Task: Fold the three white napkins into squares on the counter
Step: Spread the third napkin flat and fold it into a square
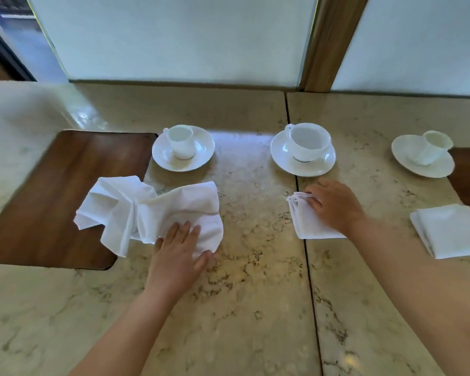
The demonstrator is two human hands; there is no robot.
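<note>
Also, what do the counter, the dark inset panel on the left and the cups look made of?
Counter: polished stone, probably marble, beige with dark veining and glare. Inset panel: wood or veneer, brown grain, smooth satin sheen. Cups: glossy white ceramic, likely porcelain, judging by the reflections.

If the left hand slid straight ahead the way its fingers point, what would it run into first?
The crumpled napkin: the left hand already rests on its near edge. Beyond that, probably the leftmost cup and saucer, though depth is hard to judge.

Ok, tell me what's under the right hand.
The right hand rests flat on a folded napkin lying across the counter seam. The napkin's part beneath the palm is hidden.
</note>
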